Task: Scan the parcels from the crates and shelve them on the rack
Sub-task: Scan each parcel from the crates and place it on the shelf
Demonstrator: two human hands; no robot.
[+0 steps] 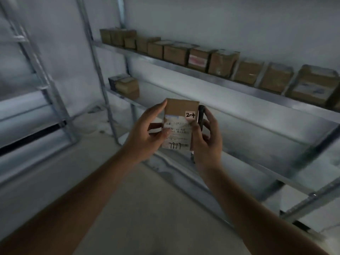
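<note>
Holding a small cardboard parcel [181, 124] up before me, my left hand [145, 134] grips its left edge while my right hand [206, 138] pinches its right edge and also clasps a dark handheld scanner [201, 116] just beside it. Beyond stands the metal rack [239, 115], one box [125, 85] on its middle shelf, a row of boxes [184, 52] above, against a pale wall [220, 21].
</note>
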